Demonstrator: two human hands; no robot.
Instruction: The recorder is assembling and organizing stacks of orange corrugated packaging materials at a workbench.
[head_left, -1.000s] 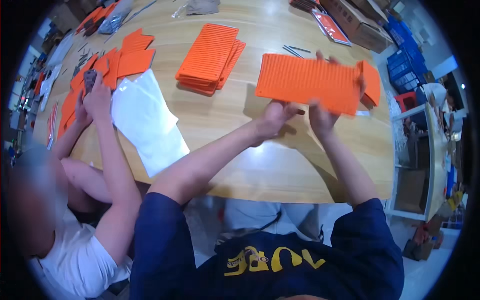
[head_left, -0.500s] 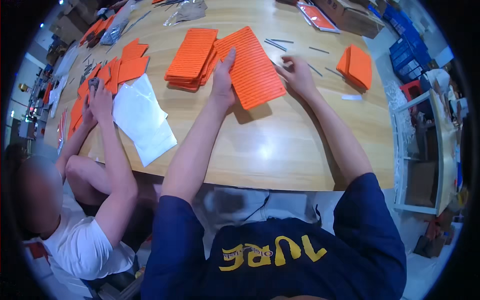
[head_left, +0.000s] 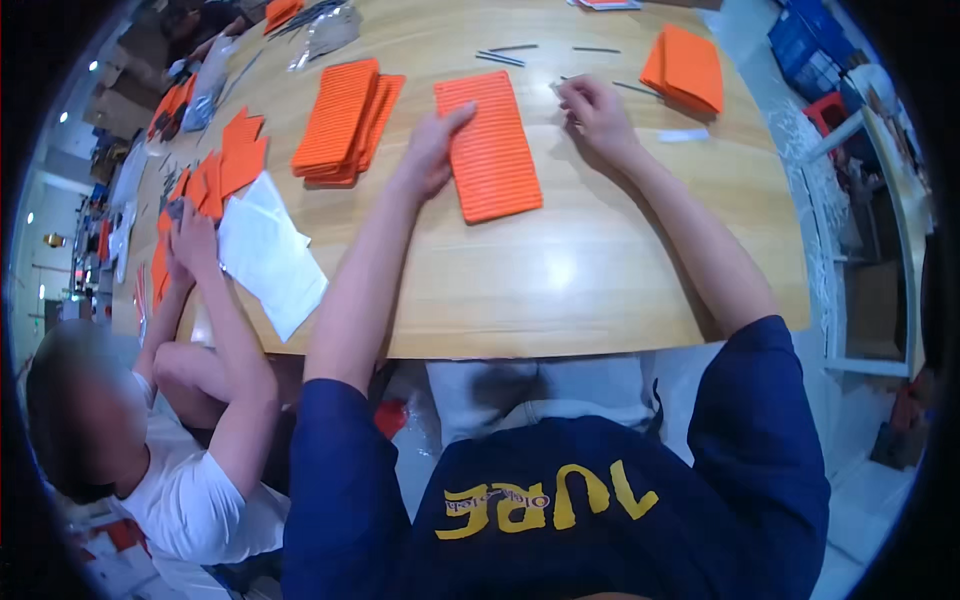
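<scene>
An orange ribbed rectangular sheet (head_left: 497, 155), perhaps felt or foam, lies at or just above the tabletop in front of me. My left hand (head_left: 437, 148) grips its left edge, thumb over the top face and fingers mostly hidden. To the sheet's right, my right hand (head_left: 600, 118) is curled, thumb and fingertips drawn together beside a thin dark strip (head_left: 636, 89). Whatever those fingertips pinch, if anything, is too small to make out. A stack of similar orange ribbed sheets (head_left: 335, 115) stands left of my left hand.
Several thin dark strips (head_left: 500, 58) lie beyond the sheet. Folded orange pieces (head_left: 685, 72) rest at the right, near a small white slip (head_left: 683, 135). White sheets (head_left: 268, 250) lie at the left, beside a co-worker (head_left: 195, 235) handling orange pieces. The table's front edge (head_left: 560, 357) is close to me.
The orange sheet, tilted before, now stands straighter and lower, with its far end turned left. My right hand's fingers have drawn in. The whole view has shifted.
</scene>
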